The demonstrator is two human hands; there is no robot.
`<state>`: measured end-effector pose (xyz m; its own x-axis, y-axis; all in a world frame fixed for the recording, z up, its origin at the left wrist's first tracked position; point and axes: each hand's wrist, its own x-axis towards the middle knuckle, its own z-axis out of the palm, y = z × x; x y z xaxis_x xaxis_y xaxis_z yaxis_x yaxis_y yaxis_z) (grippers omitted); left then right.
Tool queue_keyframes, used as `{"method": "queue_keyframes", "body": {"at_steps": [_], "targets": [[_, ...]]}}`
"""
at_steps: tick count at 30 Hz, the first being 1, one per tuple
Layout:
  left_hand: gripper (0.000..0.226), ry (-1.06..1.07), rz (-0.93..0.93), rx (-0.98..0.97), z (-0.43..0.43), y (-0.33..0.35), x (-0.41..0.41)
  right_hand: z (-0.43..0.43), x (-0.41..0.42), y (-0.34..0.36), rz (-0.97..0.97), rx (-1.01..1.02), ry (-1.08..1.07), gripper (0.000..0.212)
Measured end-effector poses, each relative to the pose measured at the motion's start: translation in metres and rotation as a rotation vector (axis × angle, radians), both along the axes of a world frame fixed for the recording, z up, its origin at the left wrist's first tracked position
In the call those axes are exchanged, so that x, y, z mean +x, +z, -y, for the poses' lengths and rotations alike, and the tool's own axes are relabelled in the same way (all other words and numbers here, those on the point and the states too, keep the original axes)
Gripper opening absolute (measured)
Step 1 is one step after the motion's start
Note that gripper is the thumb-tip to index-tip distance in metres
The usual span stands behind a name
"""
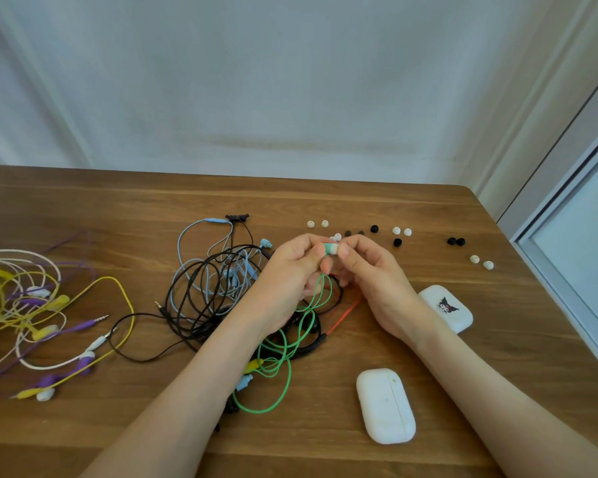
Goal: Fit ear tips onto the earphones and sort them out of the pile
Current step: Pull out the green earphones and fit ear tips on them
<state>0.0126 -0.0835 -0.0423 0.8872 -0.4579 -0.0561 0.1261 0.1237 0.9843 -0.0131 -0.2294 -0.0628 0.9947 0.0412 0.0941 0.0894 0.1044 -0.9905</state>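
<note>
My left hand (290, 274) pinches a green earbud (327, 248) above the table, and its green cable (277, 360) hangs down in loops. My right hand (370, 270) pinches a white ear tip (335, 250) against the earbud's end. A tangled pile of black and light blue earphones (218, 281) lies just left of my hands. Loose white ear tips (402, 231) and black ear tips (455, 241) are scattered behind my hands.
Yellow, purple and white earphones (38, 312) lie in a heap at the left. A plain white earbud case (385, 405) sits at the front right, a cartoon-printed case (447, 308) behind it. A red cable (346, 313) runs under my right hand. The wooden table (359, 201) ends at the right.
</note>
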Motion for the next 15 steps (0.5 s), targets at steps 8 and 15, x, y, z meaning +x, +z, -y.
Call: {"method": "queue_keyframes", "body": {"at_steps": [8,15], "targets": [[0.026,0.083,-0.053,-0.06,-0.007,0.029,-0.003,-0.011,-0.015,0.015,0.011,-0.32,0.233,0.059],[0.027,0.116,0.065,-0.153,-0.021,0.075,-0.015,-0.03,-0.022,0.037,0.003,-0.532,0.241,0.03]]}}
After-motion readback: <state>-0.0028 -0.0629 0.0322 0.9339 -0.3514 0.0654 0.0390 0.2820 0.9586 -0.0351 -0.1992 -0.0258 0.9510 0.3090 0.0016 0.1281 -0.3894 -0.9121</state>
